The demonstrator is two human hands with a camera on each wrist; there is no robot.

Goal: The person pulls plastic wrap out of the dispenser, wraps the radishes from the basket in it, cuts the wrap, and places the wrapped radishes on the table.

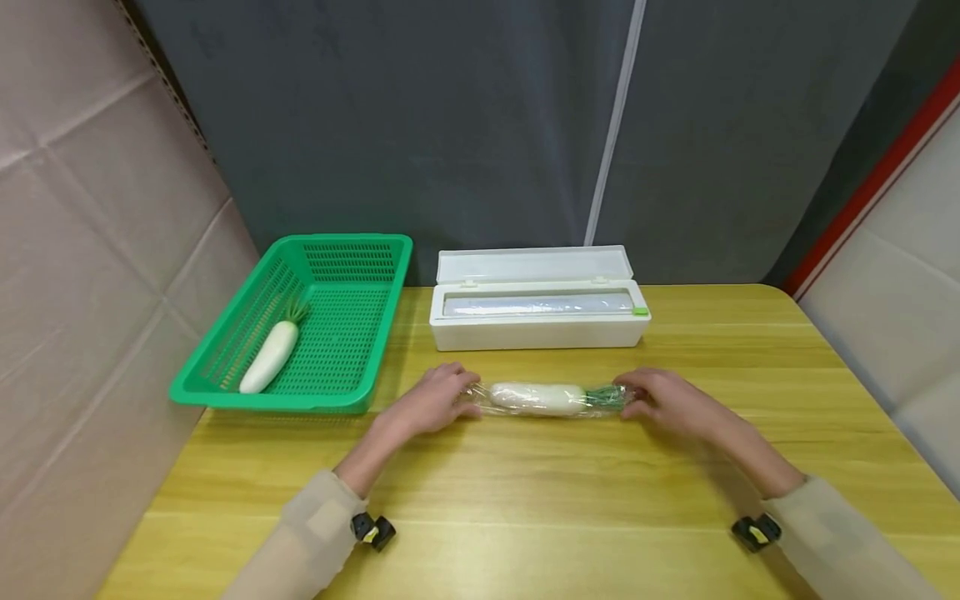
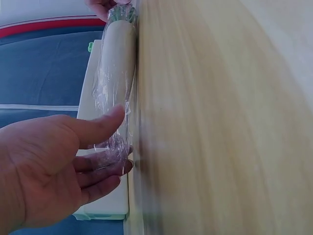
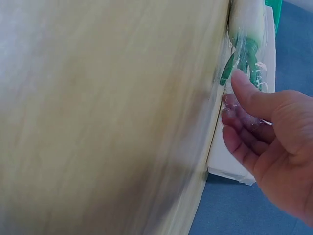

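Note:
A white radish with green leaf stalks lies across the table, wrapped in clear plastic wrap. My left hand is at the root end, its thumb and curled fingers holding the loose end of the film. At the leafy end, my right hand holds the other loose end; the film shows between thumb and fingers in the right wrist view. The green stalks sit just beyond the right thumb.
Behind the radish stands a white wrap dispenser box, lid raised, a film roll inside and a green slider on its edge. To the left, a green plastic basket holds another radish. A dark curtain hangs behind the table.

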